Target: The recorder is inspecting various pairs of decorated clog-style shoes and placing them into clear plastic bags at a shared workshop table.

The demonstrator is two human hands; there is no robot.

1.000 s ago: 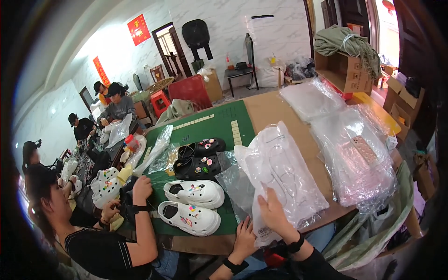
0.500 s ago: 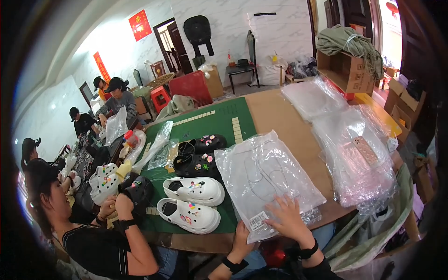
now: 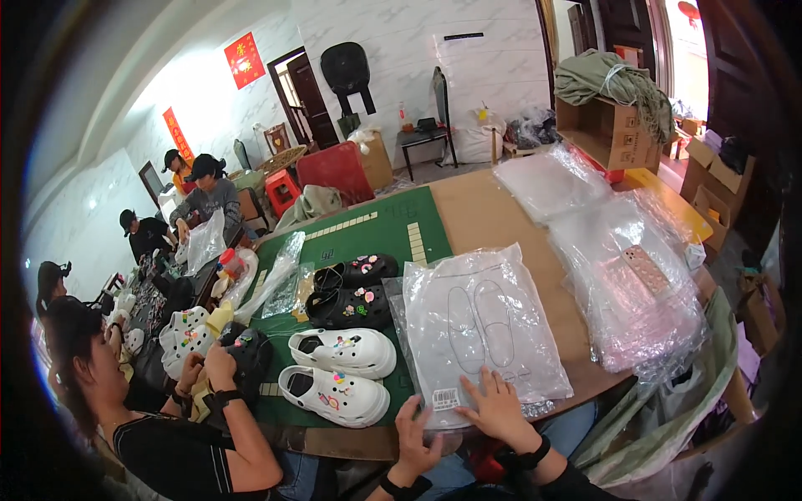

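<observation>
A frosted plastic bag (image 3: 535, 334) printed with two shoe-sole outlines lies on the table in front of me, a white barcode label at its lower left corner. My right hand (image 3: 499, 411) rests on its near edge, fingers spread flat, holding nothing. Just left of the label, my left hand (image 3: 415, 441) is raised beside the bag's corner with fingers apart and nothing in it. To the left stand a pair of white clogs (image 3: 344, 352) with colourful charms, and behind them a pair of black clogs (image 3: 351, 307), also with charms.
At the right lies a pile of clear plastic bags (image 3: 618, 317) with a pink phone case (image 3: 645, 271) on top. More bags (image 3: 551, 184) lie farther back. On my left a co-worker (image 3: 159, 442) handles a dark clog (image 3: 248, 355). A cardboard box (image 3: 631, 138) stands behind.
The bag has been turned straighter and lies flatter, its sole outlines now nearly upright. My left hand has let go of its corner; my right hand has slid slightly left.
</observation>
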